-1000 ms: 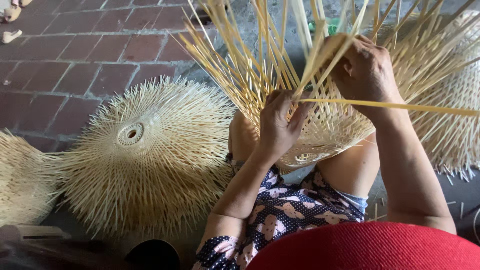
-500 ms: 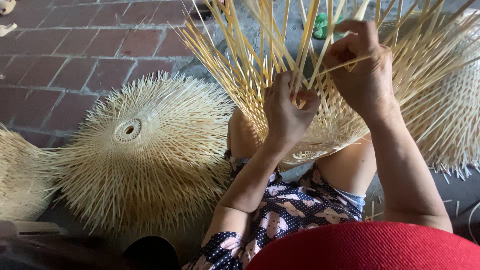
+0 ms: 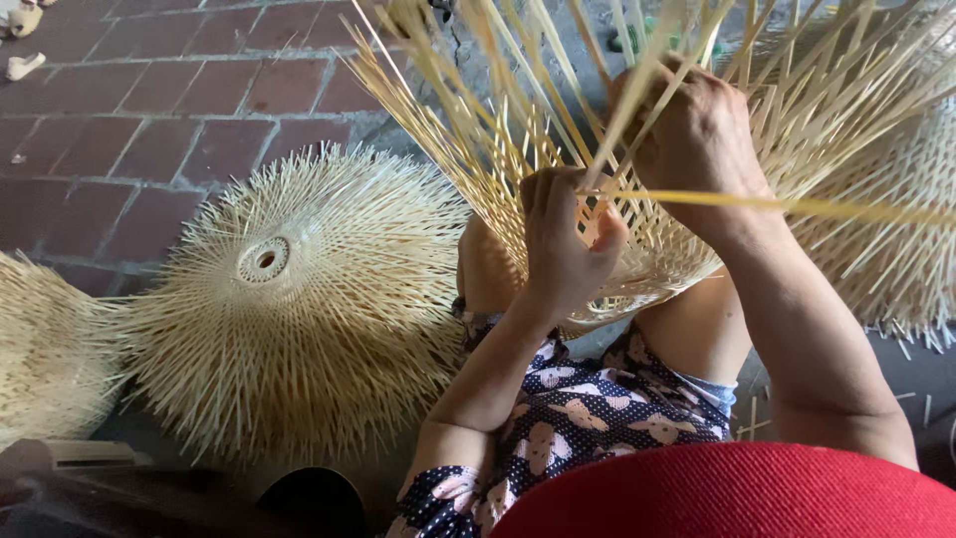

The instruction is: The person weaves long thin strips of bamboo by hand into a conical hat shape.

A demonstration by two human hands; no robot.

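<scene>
I'm looking down on a half-woven bamboo piece point(image 3: 637, 269) resting on the knees, its loose strips fanning up past the top edge. My left hand point(image 3: 563, 244) is curled tight, thumb pinching the strips against the weave. My right hand point(image 3: 697, 134) is closed around a bunch of strips; its fingertips are buried among them. One long strip point(image 3: 797, 206) runs rightward, blurred. A finished woven dome point(image 3: 284, 299) lies on the brick floor point(image 3: 119, 120) alongside.

pale straw basket point(image 3: 637, 289), red-brown brick floor point(image 3: 149, 130)
</scene>
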